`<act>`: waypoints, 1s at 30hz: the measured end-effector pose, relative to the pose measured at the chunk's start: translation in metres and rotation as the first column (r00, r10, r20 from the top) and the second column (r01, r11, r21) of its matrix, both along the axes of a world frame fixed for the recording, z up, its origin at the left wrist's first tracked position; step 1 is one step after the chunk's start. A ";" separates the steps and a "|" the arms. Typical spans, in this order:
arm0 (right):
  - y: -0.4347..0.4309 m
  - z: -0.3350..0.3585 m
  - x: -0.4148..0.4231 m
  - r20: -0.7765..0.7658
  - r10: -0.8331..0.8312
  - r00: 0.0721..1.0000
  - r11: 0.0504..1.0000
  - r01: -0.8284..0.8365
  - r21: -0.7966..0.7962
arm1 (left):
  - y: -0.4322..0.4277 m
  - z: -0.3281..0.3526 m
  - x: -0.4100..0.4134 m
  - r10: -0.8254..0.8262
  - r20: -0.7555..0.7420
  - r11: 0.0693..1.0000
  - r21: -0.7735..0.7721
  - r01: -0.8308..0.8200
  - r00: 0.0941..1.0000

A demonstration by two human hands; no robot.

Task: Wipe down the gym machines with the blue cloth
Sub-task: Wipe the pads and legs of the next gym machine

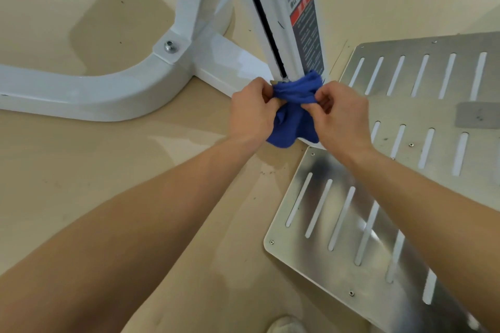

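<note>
White base tube point(89, 89) curves across the middle left, with 1 bolt point(170, 46) at its joint. Right of it, at centre, the left hand point(251, 113) pinches the left edge of the cloth point(293, 94), fingers curled round a fold. The cloth is bunched between both hands at the foot of the white upright point(273, 8). Whether it presses on the metal I cannot tell. Its lower part hangs below the knuckles. The right hand point(341, 116) pinches the right edge, thumb and fingertips closed on the fabric.

Both hands sit level and equally near the upright, so neither leads. The cloth's long axis runs left to right between the 2 grips. The upright's long axis runs away from the hands toward the top centre. By my judgement, the coming wipe goes along that upright, past its slot point(267, 35) and label point(307, 24). At right lie 2 slotted metal plates point(422, 76).
</note>
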State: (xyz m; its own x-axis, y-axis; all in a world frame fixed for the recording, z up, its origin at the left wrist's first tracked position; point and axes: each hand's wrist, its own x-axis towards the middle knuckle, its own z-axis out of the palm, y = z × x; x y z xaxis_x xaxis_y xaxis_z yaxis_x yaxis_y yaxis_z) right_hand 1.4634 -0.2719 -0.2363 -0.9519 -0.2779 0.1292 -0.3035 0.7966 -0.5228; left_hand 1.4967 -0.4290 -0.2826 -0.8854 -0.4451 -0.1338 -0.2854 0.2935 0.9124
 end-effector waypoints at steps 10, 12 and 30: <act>0.043 -0.057 0.015 0.198 -0.182 0.963 0.954 0.123 0.274 | 0.048 -0.041 0.005 -0.158 0.204 0.986 -0.020 0.165 0.966; 0.041 -0.055 0.015 0.190 -0.171 0.967 0.950 0.111 0.290 | 0.050 -0.041 0.007 -0.120 0.201 0.992 -0.011 0.124 0.972; 0.021 -0.046 0.029 0.050 -0.091 0.995 0.996 0.091 0.011 | 0.024 -0.038 0.019 -0.098 0.110 0.995 -0.010 0.100 0.989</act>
State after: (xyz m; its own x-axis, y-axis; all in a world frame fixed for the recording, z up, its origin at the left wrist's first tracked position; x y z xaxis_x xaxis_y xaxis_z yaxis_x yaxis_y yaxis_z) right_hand 1.4922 -0.2509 -0.2825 -0.9785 -0.1906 0.0783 -0.2028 0.8243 -0.5286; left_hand 1.5159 -0.4048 -0.3210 -0.9056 -0.3589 -0.2258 -0.3519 0.3393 0.8724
